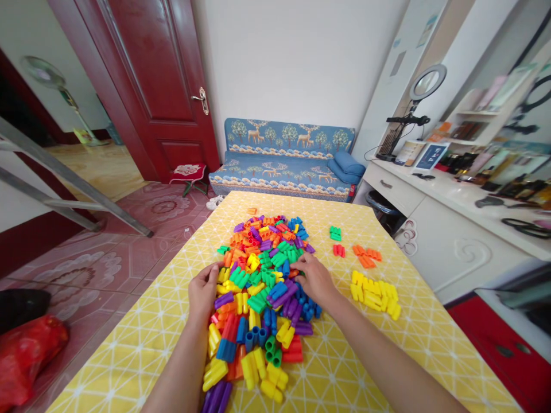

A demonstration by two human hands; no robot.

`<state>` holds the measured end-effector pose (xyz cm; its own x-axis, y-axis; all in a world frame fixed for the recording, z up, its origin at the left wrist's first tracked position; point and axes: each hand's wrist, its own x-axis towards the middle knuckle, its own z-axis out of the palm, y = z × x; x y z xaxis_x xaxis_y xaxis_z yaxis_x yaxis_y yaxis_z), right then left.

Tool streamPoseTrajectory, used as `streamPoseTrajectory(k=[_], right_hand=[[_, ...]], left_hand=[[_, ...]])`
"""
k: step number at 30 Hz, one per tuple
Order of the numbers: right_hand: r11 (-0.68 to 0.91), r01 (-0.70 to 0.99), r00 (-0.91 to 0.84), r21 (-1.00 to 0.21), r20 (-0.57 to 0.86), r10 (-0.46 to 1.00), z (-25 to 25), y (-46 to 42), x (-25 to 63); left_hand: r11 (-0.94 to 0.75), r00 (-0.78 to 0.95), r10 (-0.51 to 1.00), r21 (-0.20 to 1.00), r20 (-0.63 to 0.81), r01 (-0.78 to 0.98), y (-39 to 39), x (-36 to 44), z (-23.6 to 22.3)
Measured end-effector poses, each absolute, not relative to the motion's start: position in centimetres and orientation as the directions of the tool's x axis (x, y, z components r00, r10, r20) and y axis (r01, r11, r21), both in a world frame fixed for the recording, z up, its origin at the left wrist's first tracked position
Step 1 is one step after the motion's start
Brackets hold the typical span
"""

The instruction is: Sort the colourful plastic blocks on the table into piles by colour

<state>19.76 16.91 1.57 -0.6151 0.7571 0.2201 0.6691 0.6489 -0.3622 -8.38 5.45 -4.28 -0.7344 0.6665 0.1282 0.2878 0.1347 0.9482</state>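
A large pile of plastic tube-shaped building blocks (258,287) in yellow, green, blue, purple, orange and red lies on the table. My left hand (204,289) is cupped at the pile's left edge, its fingertips beside yellow blocks (224,275) and partly hidden. At the pile's right side, my right hand (315,279) has thumb and fingers apart, touching the blocks near some blue and green ones. Neither hand visibly holds a block. Apart from the pile, to the right, are green blocks (335,233), red blocks (338,250), orange blocks (367,256) and yellow blocks (375,293), grouped by colour.
A yellow patterned cloth (163,350) covers the table. Beyond it stands a blue sofa (284,163), with a small red stool (188,173) to its left. A white dressing table (447,212) stands right; a metal ladder (81,195) and red bag (30,358) are left.
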Motion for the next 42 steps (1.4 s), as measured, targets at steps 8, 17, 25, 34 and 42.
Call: streamPoseTrajectory(k=[8,17,25,34,42], right_hand=[[0.510,0.444,-0.519,-0.737,0.253,0.816,1.5,17.5,20.4],[-0.010,0.151,-0.480,-0.989,-0.082,0.874,1.6,16.5,20.4],[0.184,0.410,-0.543,-0.893,-0.078,0.836,3.0,16.9,24.8],[0.385,0.832,-0.442,-0.399,-0.060,0.895,1.5,14.3,29.2],[0.317,0.878,-0.337,-0.358,0.006,0.941,0.6,12.1,30.0]], left_hand=[[0.142,-0.734,0.668,0.947,0.122,0.287,5.5,-8.5,-4.5],[0.137,-0.732,0.670,0.948,0.125,0.287,5.4,-8.5,-4.3],[0.132,-0.731,0.672,0.952,0.118,0.275,5.6,-8.7,-4.7],[0.129,-0.736,0.665,0.952,0.126,0.279,5.5,-8.6,-4.6],[0.172,-0.741,0.659,0.934,0.127,0.313,5.4,-8.5,-4.2]])
